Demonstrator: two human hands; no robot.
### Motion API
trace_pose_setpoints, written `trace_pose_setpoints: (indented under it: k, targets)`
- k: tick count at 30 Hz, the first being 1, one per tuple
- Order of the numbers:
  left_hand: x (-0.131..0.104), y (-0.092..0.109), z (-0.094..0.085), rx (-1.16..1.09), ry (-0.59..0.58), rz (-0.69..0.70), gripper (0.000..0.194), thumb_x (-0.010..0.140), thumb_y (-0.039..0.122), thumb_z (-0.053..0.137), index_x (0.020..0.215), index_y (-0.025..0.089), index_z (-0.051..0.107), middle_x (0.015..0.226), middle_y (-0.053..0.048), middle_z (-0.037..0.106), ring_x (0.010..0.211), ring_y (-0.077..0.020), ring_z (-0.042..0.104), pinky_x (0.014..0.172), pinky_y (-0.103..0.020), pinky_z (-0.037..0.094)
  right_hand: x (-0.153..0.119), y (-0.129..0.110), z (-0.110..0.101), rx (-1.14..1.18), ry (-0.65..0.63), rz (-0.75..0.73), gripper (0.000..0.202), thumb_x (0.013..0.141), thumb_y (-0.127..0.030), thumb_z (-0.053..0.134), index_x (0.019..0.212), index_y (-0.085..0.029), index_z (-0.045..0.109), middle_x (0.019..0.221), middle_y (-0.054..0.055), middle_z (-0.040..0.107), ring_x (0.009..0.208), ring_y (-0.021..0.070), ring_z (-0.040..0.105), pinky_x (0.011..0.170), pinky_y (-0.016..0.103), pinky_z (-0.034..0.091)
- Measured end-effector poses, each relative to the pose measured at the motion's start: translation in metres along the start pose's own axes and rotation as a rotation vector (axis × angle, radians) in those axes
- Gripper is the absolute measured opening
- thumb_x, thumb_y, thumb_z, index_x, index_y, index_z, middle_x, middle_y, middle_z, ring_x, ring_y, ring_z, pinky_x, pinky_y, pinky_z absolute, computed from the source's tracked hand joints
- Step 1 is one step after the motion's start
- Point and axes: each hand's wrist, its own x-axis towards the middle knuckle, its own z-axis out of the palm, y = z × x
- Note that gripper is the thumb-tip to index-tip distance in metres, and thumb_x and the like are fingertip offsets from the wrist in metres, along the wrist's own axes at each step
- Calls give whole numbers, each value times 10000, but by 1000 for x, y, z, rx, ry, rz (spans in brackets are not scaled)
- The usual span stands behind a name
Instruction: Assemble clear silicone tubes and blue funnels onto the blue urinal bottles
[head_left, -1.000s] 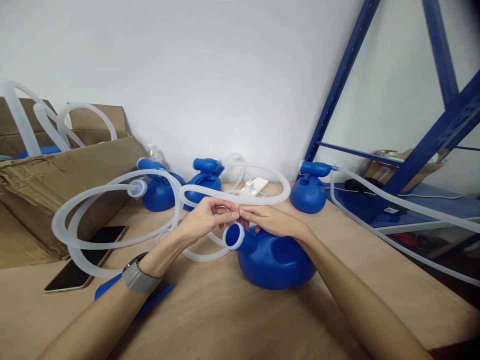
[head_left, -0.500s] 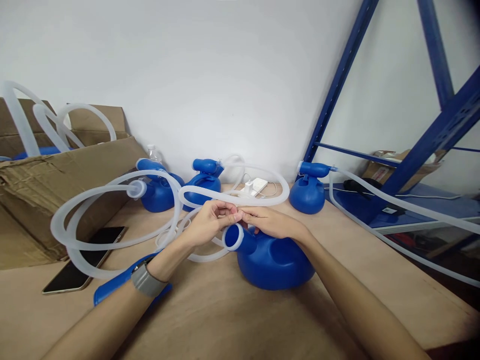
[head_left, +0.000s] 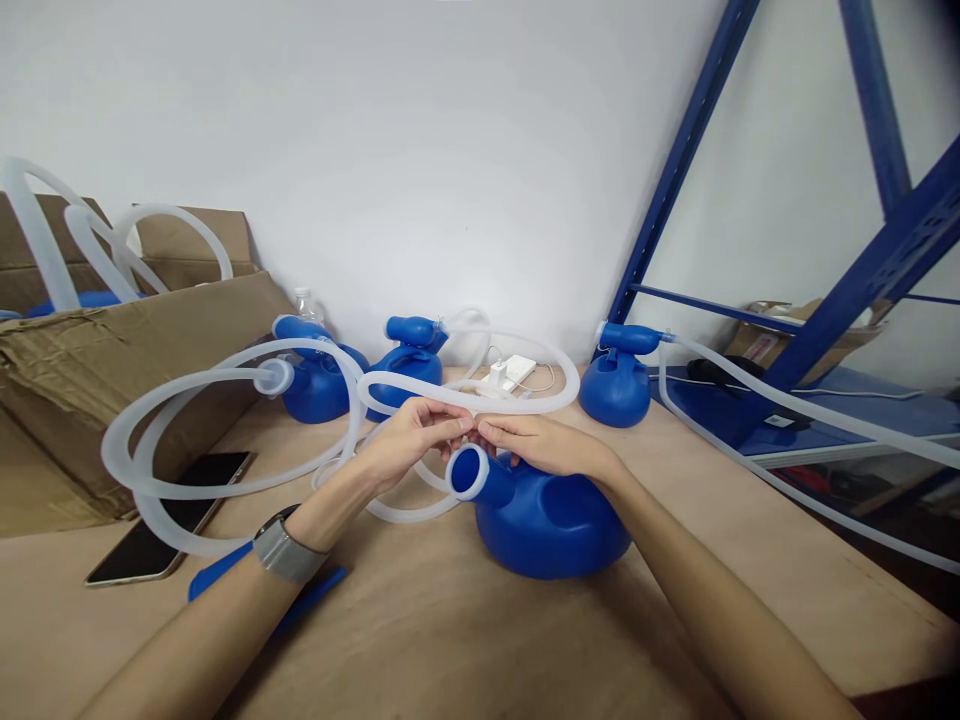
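Note:
A blue plastic jug (head_left: 551,535) lies on the table in front of me, its wide round mouth with a pale rim tilted up to the left. Just above its neck, my left hand (head_left: 424,435) pinches with thumb and fingers. Close against it, my right hand (head_left: 536,442) is also closed at the fingertips, over the jug's upper side. Whatever sits between the fingertips is too small to make out. Behind both hands runs a looped translucent hose (head_left: 480,400). Under my left forearm lies a blue plastic piece (head_left: 217,575), partly covered.
Three more blue jugs stand along the wall: a left one (head_left: 319,390), a middle one (head_left: 412,370) and a right one (head_left: 615,390) with a hose. A cardboard box (head_left: 150,370) holding hoses, a phone (head_left: 169,525), a white power strip (head_left: 517,373) and a blue shelf rack (head_left: 825,270) surround them.
My left hand has shifted slightly left, and its wrist with it, baring more of the blue piece beneath. My right hand and the jug have hardly moved.

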Motion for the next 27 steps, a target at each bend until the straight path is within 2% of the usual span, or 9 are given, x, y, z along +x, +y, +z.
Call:
trace_pose_setpoints:
  k: [6, 11, 15, 22, 27]
  targets:
    - [2, -2, 1, 58, 8, -10, 291, 705, 369, 865, 786, 125, 729, 617, 12, 657, 505, -83, 547, 513, -218, 464, 0, -2, 1, -20, 0, 13, 486, 1004, -634, 404, 1020, -206, 636, 962, 38, 591, 881, 183, 532, 771, 307, 487]
    - [1, 2, 1, 110, -24, 3, 263, 751, 364, 823, 811, 135, 708, 632, 20, 661, 487, -71, 527, 490, -202, 442, -2, -4, 1, -47, 11, 23, 472, 1005, -619, 401, 1054, -214, 638, 946, 34, 585, 840, 176, 524, 745, 300, 474]
    - [0, 7, -1, 201, -102, -15, 284, 765, 384, 825, 831, 129, 718, 659, 6, 684, 485, -79, 550, 505, -215, 450, -2, -5, 0, -66, 8, 33, 498, 1002, -642, 388, 1008, -212, 639, 941, 36, 594, 843, 178, 529, 753, 306, 473]
    - [-1, 3, -4, 279, -96, 14, 326, 826, 455, 773, 858, 138, 702, 598, 24, 631, 489, -90, 544, 519, -222, 442, -2, -6, 0, -80, 12, 60, 474, 1007, -629, 390, 996, -216, 624, 903, 26, 567, 823, 172, 522, 699, 286, 470]
    - [0, 0, -5, 278, -128, 27, 309, 865, 452, 734, 892, 149, 679, 640, 29, 628, 509, -88, 537, 536, -224, 447, -2, -4, 0, -84, 14, 62, 484, 1002, -640, 387, 992, -217, 624, 904, 23, 570, 822, 174, 521, 712, 299, 471]
